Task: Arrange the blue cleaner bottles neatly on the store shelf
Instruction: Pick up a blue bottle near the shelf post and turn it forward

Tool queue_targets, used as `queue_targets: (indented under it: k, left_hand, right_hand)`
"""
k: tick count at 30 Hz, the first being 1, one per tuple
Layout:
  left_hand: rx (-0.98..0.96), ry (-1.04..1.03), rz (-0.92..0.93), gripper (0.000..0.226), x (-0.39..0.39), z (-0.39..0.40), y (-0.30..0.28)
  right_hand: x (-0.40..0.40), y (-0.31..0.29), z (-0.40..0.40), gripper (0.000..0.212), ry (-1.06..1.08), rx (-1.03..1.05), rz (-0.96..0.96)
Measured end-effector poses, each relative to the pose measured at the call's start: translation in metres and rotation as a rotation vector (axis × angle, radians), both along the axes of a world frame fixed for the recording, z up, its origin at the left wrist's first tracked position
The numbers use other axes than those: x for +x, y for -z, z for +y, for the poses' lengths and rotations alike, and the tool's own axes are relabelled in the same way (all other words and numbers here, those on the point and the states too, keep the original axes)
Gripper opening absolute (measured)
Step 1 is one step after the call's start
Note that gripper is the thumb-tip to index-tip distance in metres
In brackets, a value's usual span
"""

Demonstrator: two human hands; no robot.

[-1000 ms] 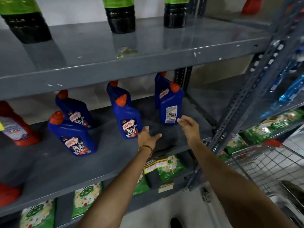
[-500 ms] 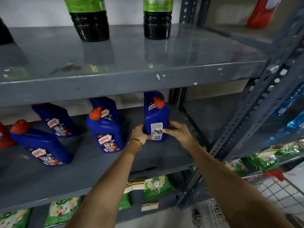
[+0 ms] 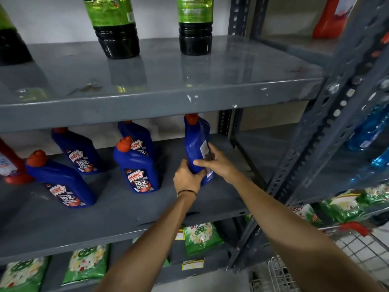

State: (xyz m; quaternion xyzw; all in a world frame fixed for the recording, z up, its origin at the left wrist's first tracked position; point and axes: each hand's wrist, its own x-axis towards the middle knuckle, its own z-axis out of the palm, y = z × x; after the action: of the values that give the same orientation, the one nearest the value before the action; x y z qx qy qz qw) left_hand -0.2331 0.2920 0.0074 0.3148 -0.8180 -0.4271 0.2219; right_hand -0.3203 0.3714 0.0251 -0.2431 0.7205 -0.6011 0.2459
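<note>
Several blue cleaner bottles with orange-red caps stand on the grey middle shelf (image 3: 126, 209). Both hands hold the rightmost blue bottle (image 3: 195, 142), which is turned side-on with its white back label toward the right. My left hand (image 3: 186, 179) wraps its lower left side near the base. My right hand (image 3: 214, 162) grips its front and right side over the label. Another blue bottle (image 3: 136, 167) stands just left of it with one (image 3: 137, 133) behind. Two more blue bottles (image 3: 61, 182) (image 3: 77, 150) stand further left, labels facing me.
A red bottle (image 3: 10, 165) stands at the shelf's far left. Green-and-black bottles (image 3: 115, 26) stand on the upper shelf. Green packets (image 3: 200, 237) fill the lower shelf. A slotted grey upright (image 3: 328, 123) and a wire cart (image 3: 347, 253) are to the right.
Both hands reached in from the shelf's front edge and closed on the rightmost front bottle. It has been turned, so its label now faces right. The view has moved closer.
</note>
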Motion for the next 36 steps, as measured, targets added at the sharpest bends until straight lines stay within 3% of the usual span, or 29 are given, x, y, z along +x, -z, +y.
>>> queue_targets:
  k: [4,6,8,10,12,15,17,19,22,27,36]
  left_hand:
    - [-0.088,0.098,0.019,0.046,0.005,-0.004,-0.003]
    - [0.113,0.250,0.079,0.039,0.005,-0.020,-0.005]
    - [0.451,0.382,0.085,0.032,0.006,-0.038,-0.010]
    - [0.663,0.444,0.025,0.047,0.004,-0.051,-0.011]
    - [0.793,0.519,-0.019,0.058,0.000,-0.056,-0.010]
    - [0.894,0.612,-0.011,0.055,-0.006,-0.054,-0.008]
    - [0.859,0.611,-0.015,0.055,-0.009,-0.052,-0.010]
    - [0.760,0.564,-0.041,0.057,-0.011,-0.048,-0.012]
    - [0.615,0.382,-0.039,0.054,-0.017,-0.040,-0.006]
    - [0.278,0.097,-0.049,0.053,-0.027,-0.027,0.013]
    - [0.114,0.054,-0.078,0.049,-0.028,-0.021,0.017]
  right_hand:
    - [0.003,-0.002,0.000,0.061,0.070,-0.097,-0.032]
    - [0.001,-0.002,0.006,0.049,0.092,-0.164,-0.049]
    - [-0.002,-0.001,0.012,0.041,0.064,-0.245,-0.111]
    - [-0.005,-0.002,0.016,0.037,-0.020,-0.308,-0.206]
    - [-0.007,-0.003,0.021,0.044,-0.113,-0.368,-0.307]
    - [-0.011,-0.004,0.025,0.072,-0.204,-0.380,-0.357]
    - [-0.013,-0.002,0.029,0.074,-0.222,-0.394,-0.383]
    - [-0.015,0.000,0.032,0.063,-0.201,-0.438,-0.401]
    - [-0.020,0.009,0.035,0.050,-0.062,-0.419,-0.406]
    - [-0.029,0.031,0.033,0.047,0.131,-0.333,-0.383]
    - [-0.035,0.031,0.025,0.039,0.224,-0.276,-0.393]
